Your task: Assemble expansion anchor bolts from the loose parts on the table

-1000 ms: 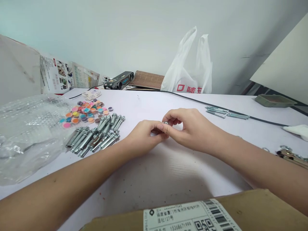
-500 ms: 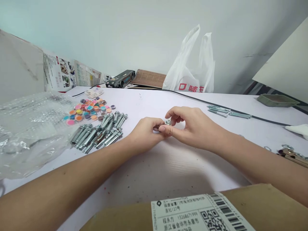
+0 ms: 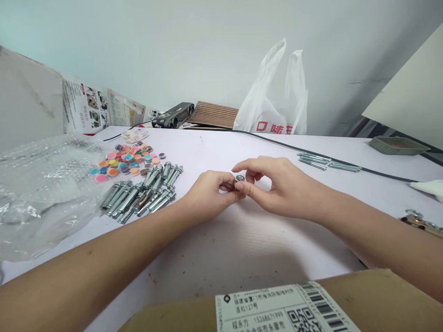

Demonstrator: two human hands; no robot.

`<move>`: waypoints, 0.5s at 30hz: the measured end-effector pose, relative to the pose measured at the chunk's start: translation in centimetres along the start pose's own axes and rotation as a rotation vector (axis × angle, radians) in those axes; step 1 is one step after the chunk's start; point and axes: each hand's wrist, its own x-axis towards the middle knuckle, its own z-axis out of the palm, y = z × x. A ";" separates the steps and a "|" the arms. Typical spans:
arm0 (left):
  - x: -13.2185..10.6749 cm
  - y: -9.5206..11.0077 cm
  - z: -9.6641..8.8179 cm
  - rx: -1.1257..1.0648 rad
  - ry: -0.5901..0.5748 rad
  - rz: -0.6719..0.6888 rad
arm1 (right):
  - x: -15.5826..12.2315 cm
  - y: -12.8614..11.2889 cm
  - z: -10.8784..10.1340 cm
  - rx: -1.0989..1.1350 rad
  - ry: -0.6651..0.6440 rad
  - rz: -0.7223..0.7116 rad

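discs (image 3: 126, 161): pink, orange, blue, yellow | bolts (image 3: 141, 194): silver | bag (image 3: 273, 103): white, red lettering | table (image 3: 221, 230): white

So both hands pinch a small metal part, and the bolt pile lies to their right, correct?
No: the head view shows the bolt pile left of the left hand and right hand, which do pinch the small metal part.

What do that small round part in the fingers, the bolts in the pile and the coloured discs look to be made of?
The small round part, pinched between left hand and right hand: likely plated steel, bright silvery glint around a dark hole. The bolts: the same zinc-like metal, shiny grey with highlights. The coloured discs: matte, flat colours, perhaps felt or foam; hard to tell.
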 end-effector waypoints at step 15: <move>0.0 -0.4 -0.2 -0.090 -0.020 0.011 | -0.4 -0.1 -0.4 0.046 0.065 0.024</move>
